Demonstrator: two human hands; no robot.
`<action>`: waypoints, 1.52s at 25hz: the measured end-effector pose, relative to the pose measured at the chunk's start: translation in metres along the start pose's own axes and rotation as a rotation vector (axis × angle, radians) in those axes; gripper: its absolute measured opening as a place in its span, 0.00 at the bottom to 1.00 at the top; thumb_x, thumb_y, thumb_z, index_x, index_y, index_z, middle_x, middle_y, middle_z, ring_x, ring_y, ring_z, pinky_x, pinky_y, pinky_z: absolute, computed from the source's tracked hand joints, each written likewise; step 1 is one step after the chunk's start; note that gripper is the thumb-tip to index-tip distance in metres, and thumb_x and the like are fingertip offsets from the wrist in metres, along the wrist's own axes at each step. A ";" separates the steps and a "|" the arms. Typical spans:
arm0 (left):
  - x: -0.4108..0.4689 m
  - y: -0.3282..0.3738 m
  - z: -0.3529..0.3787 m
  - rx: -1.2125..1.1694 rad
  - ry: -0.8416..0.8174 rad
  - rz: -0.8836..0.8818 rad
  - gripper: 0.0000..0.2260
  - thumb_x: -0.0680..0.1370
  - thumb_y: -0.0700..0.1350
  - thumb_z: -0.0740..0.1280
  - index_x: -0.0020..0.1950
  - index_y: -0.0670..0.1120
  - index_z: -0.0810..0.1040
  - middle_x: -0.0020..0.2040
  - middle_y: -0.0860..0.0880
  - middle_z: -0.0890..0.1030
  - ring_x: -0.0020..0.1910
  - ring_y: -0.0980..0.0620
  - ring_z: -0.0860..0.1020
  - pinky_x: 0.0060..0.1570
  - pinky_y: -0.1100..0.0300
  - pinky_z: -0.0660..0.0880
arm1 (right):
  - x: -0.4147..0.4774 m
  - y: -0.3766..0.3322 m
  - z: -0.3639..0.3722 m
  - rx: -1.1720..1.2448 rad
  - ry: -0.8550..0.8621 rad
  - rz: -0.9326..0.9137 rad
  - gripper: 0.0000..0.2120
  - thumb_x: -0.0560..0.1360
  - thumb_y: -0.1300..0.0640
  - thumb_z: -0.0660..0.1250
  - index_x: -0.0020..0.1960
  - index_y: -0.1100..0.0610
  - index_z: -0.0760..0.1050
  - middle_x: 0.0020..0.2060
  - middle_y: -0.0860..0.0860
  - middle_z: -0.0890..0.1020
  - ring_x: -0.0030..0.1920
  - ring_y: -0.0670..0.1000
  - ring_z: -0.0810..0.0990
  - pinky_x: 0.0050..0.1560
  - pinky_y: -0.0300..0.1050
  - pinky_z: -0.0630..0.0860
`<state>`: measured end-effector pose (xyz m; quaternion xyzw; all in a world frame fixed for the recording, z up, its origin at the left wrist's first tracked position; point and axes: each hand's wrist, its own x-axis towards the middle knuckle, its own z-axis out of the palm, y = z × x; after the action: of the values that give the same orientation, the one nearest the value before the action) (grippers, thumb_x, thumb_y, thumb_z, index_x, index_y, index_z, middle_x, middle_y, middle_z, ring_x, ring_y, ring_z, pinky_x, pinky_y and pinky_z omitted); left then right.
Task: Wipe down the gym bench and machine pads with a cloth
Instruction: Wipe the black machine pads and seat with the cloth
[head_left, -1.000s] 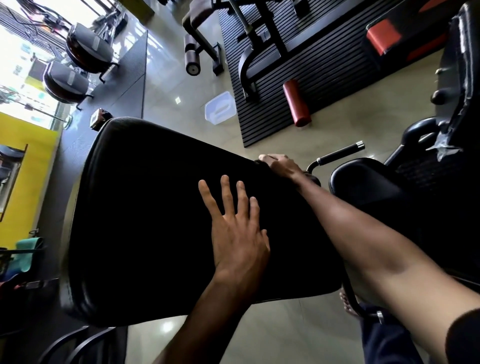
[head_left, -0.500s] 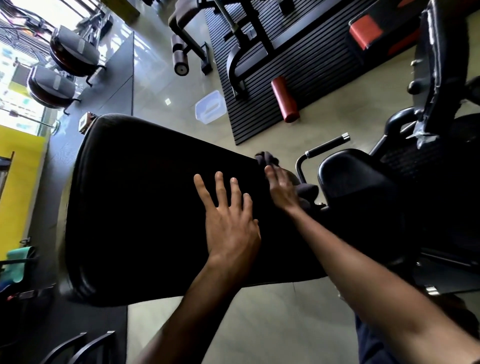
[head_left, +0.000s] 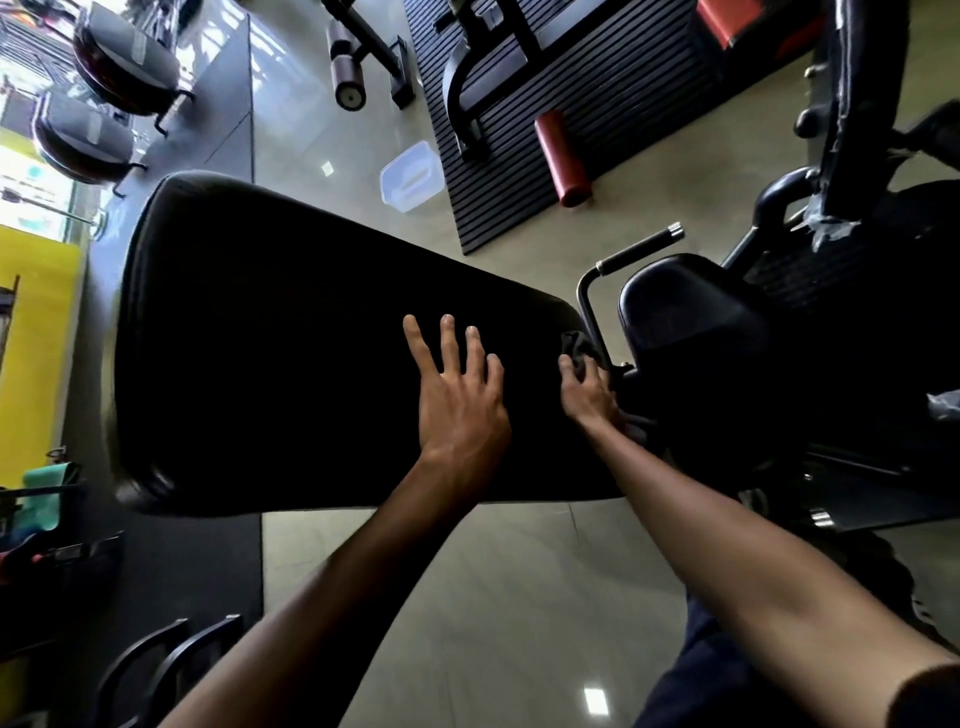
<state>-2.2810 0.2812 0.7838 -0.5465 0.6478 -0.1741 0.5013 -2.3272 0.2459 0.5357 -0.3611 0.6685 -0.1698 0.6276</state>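
A wide black bench pad (head_left: 291, 343) fills the middle of the head view. My left hand (head_left: 460, 400) lies flat on its right part with the fingers spread, holding nothing. My right hand (head_left: 589, 395) grips a dark cloth (head_left: 576, 345) and presses it on the narrow right end of the pad, beside a bent metal bar. A smaller black seat pad (head_left: 691, 317) sits just right of that end.
A black handle bar (head_left: 631, 249) sticks up between the two pads. A slatted black mat (head_left: 587, 98) with machine frames and a red roller (head_left: 563, 158) lies beyond. A clear plastic lid (head_left: 411, 176) rests on the tiled floor. Two round machines (head_left: 111, 78) stand at the far left.
My right hand has slid with the cloth from the far edge of the pad's narrow end toward me along that end. My left hand has stayed flat on the pad.
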 end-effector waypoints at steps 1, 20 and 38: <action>0.001 0.003 0.002 -0.004 0.001 0.004 0.29 0.84 0.59 0.45 0.82 0.48 0.49 0.82 0.37 0.46 0.78 0.29 0.40 0.66 0.21 0.35 | -0.014 -0.011 0.001 0.013 0.015 -0.062 0.28 0.83 0.35 0.51 0.78 0.46 0.63 0.78 0.52 0.64 0.75 0.61 0.67 0.76 0.61 0.57; 0.064 0.058 0.024 0.006 -0.074 0.084 0.27 0.84 0.57 0.46 0.82 0.52 0.51 0.82 0.41 0.46 0.78 0.30 0.39 0.65 0.19 0.36 | -0.094 0.088 -0.002 0.059 0.019 -0.347 0.33 0.77 0.32 0.53 0.77 0.47 0.64 0.72 0.51 0.68 0.74 0.55 0.63 0.75 0.55 0.59; 0.109 0.075 0.034 0.000 -0.102 0.107 0.25 0.84 0.55 0.44 0.82 0.53 0.51 0.82 0.42 0.46 0.79 0.32 0.39 0.63 0.19 0.34 | -0.086 0.122 0.008 0.226 0.000 0.013 0.26 0.84 0.39 0.54 0.81 0.40 0.55 0.77 0.49 0.58 0.77 0.54 0.56 0.76 0.57 0.58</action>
<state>-2.2817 0.2212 0.6610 -0.5192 0.6498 -0.1189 0.5422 -2.3568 0.3904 0.5131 -0.2836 0.6475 -0.2400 0.6654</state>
